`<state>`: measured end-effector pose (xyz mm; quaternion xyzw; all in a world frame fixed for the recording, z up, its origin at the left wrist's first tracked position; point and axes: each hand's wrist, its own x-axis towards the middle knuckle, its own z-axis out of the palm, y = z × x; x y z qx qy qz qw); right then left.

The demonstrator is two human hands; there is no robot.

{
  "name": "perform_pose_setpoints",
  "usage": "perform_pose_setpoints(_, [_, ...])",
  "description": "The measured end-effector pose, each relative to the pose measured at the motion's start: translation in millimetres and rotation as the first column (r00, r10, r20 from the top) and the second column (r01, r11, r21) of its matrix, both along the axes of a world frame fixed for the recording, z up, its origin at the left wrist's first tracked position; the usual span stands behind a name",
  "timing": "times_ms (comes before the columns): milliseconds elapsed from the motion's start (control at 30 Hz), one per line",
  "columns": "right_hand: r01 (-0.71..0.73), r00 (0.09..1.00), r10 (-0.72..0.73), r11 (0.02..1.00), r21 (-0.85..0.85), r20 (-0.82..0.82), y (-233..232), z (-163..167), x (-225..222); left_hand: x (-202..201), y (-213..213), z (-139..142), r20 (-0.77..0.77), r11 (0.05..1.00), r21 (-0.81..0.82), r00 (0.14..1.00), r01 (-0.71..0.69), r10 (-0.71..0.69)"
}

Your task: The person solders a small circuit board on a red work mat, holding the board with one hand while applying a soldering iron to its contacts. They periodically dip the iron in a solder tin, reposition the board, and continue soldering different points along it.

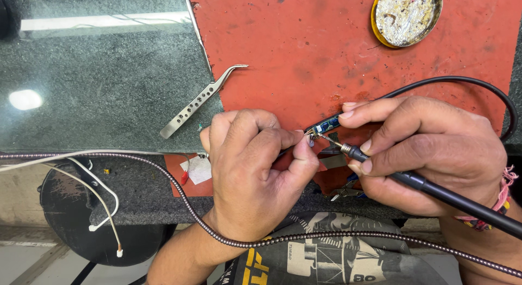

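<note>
Work: a small blue circuit board (326, 123) lies at the near edge of the red mat (304, 45), near the desk's front edge, between both hands.
Right hand (429, 149): closed in a pen grip on the black soldering iron (380, 166); tip angled left, touching or almost touching the board's end.
Left hand (255, 165): curled into a fist, knuckles up, thumb and forefinger pinched at the joint; what they pinch is too small to tell.
Risk 1: the hot tip sits just beside the left thumb; a slip would likely burn it.
Risk 2: the board looks unclamped, so tip pressure could shift it.
Risk 3: the braided cable (179, 195) crosses the left wrist and may drag.
Nearby: tweezers (200, 101) at the mat's left edge; tin (405, 16) at the far right corner.
</note>
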<state>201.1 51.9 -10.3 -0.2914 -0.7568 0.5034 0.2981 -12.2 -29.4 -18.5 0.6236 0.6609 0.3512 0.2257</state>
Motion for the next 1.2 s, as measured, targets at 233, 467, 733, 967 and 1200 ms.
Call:
perform_pose_setpoints(233, [-0.001,1.000,0.001,1.000,-0.002,0.004,-0.7,1.3,-0.1,1.4,-1.1,-0.5,-0.002,1.000,0.015,1.000,-0.007,0.007])
perform_pose_setpoints(467, [-0.002,1.000,0.002,1.000,0.002,0.029,-0.7,2.4,-1.9,1.2,-1.2,-1.4,0.001,1.000,0.024,1.000,-0.016,0.016])
perform_pose_setpoints(733, [-0.011,0.999,0.011,1.000,0.013,0.046,1.5,3.3,-3.6,1.8,-0.9,-2.3,-0.001,0.999,0.028,1.000,-0.023,0.024])
perform_pose_setpoints(967, [-0.003,0.998,0.002,1.000,0.016,0.057,0.5,4.1,-4.9,1.2,-0.9,-2.5,0.001,0.999,0.027,1.000,-0.021,0.021])
perform_pose_setpoints(1200, [-0.002,0.998,0.001,1.000,0.026,0.062,1.1,4.4,-5.4,2.0,-0.7,-2.3,-0.012,0.999,0.028,1.000,-0.026,0.026])
